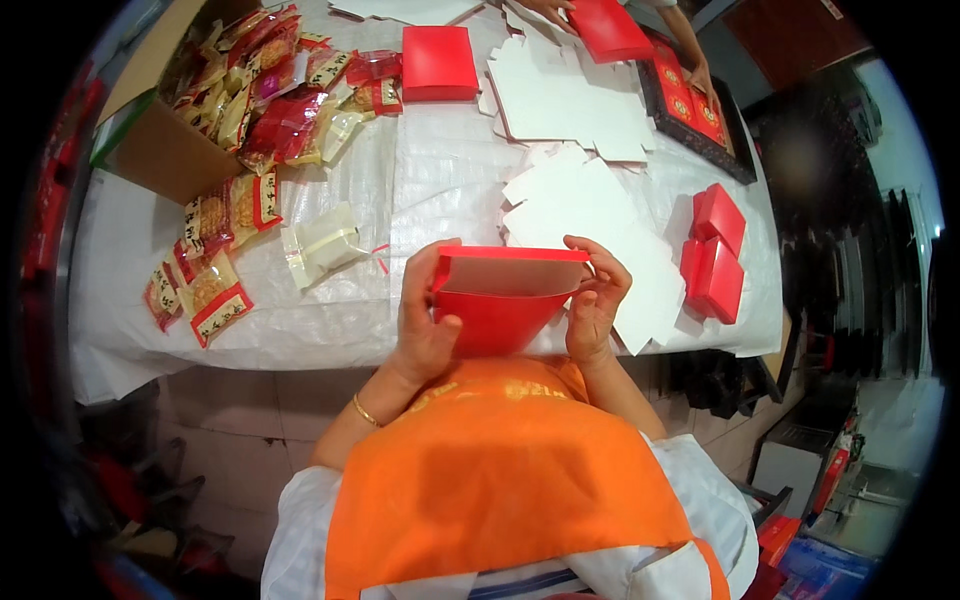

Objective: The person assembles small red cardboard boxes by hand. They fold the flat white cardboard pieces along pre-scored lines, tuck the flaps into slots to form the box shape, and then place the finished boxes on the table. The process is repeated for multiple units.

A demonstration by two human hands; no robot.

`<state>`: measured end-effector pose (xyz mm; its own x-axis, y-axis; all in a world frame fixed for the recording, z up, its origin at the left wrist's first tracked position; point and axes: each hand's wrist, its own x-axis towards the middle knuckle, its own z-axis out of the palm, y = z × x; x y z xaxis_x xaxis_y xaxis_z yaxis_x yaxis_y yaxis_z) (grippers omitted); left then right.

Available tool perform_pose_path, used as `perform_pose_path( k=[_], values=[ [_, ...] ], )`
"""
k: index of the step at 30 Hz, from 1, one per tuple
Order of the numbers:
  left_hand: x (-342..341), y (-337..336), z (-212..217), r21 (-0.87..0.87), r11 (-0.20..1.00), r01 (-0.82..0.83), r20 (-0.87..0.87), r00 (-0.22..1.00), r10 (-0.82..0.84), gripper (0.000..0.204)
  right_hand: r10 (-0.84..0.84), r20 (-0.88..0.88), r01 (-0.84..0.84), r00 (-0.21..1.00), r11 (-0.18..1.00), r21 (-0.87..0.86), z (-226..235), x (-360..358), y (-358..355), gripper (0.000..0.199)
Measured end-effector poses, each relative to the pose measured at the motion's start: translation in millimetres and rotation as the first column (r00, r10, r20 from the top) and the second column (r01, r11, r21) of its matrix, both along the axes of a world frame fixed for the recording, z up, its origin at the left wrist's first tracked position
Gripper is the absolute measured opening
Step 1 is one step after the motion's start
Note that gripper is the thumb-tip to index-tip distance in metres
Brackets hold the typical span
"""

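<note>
Left hand (422,330): box (505,322) clasped by its left side.
Right hand (596,305): box's right corner held by bent fingers; thumb contact cannot be told.
Box position: held open end up, at table's (440,190) near edge.
Packets (285,125): heaped beside carton (165,150).

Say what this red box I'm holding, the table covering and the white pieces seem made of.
Red box: likely thin, slightly glossy card; its open end shows a pale inside. Table covering: probably plastic sheeting, maybe woven; it's whitish, creased, faintly shiny. White pieces: apparently matte card, with crisp notched edges.
</note>
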<state>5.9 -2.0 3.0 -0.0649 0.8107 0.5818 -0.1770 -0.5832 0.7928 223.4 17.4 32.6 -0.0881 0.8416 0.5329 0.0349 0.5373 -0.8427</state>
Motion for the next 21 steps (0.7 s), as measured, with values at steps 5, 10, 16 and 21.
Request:
perform_pose_path(
  k=[5,10,16,21],
  values=[
    [-13.1,7.2,18.4,0.064,0.998,-0.004,-0.204,0.979,0.017,0.051,-0.019,0.133,-0.002,0.991,0.989,0.151,1.0,6.0,-3.6,0.043],
    [-21.2,8.5,32.1,-0.02,1.0,-0.009,-0.187,0.982,0.005,0.054,-0.049,0.199,-0.009,0.979,0.961,0.276,7.0,5.3,-1.9,0.041],
    [-28.5,8.5,39.9,-0.057,0.998,0.019,-0.27,0.962,-0.034,0.055,-0.066,0.099,0.034,0.993,0.955,0.294,9.2,2.7,-5.8,0.038],
    [-27.8,9.5,55.1,-0.054,0.999,-0.008,-0.244,0.97,-0.005,0.053,0.127,0.139,-0.147,0.982,0.979,0.138,37.6,14.1,-7.3,0.028]
  ],
)
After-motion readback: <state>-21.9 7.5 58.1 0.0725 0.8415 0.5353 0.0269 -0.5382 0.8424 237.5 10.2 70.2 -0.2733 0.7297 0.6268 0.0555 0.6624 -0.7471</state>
